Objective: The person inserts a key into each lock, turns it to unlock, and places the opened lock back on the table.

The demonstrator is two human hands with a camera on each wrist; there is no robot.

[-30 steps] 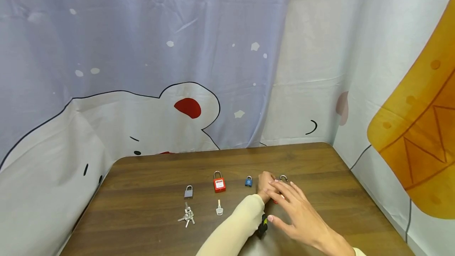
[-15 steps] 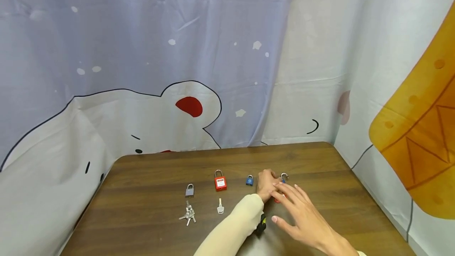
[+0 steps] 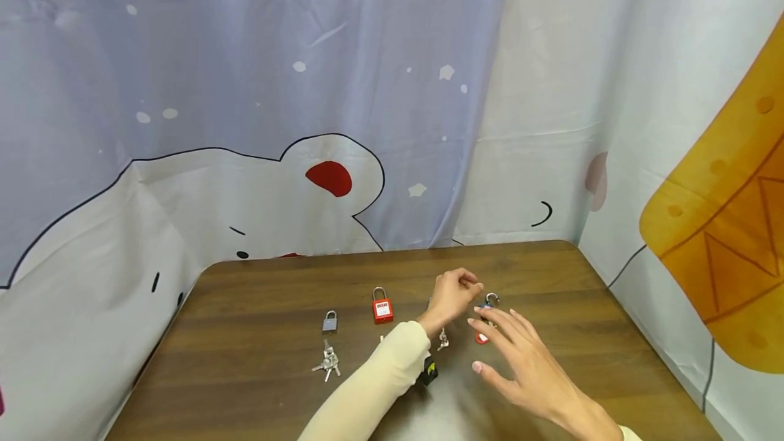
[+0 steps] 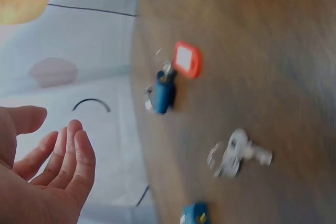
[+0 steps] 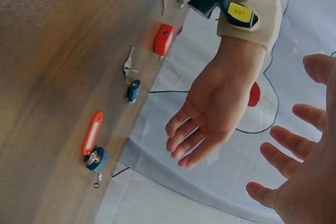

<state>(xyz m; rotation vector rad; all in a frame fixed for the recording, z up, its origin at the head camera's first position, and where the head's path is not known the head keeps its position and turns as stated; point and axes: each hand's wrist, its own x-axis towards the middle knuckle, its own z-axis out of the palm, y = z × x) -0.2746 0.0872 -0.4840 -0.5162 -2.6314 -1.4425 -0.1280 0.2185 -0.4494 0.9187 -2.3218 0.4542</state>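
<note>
My left hand (image 3: 452,299) is raised over the table, its fingers loosely bent with nothing between them. To its right stands a blue padlock (image 4: 165,93) with its shackle swung open. A key sits in this padlock's bottom, and a red key tag (image 4: 187,60) with a white label hangs from it. My right hand (image 3: 529,366) hovers nearer the front, fingers spread and holding nothing, its fingertips overlapping the padlock in the head view. A second blue padlock (image 5: 133,92) is mostly hidden behind my left hand in the head view. Loose keys (image 4: 239,153) on a ring lie near it.
Further left are a red padlock (image 3: 382,309) with a white label and a small grey padlock (image 3: 329,322). A bunch of keys (image 3: 329,361) lies before the grey one. A printed curtain (image 3: 294,87) hangs behind the wooden table (image 3: 245,393).
My left hand has lifted from the right-hand blue padlock and drawn back leftward, uncovering the red tag and the loose keys. The right hand has barely moved.
</note>
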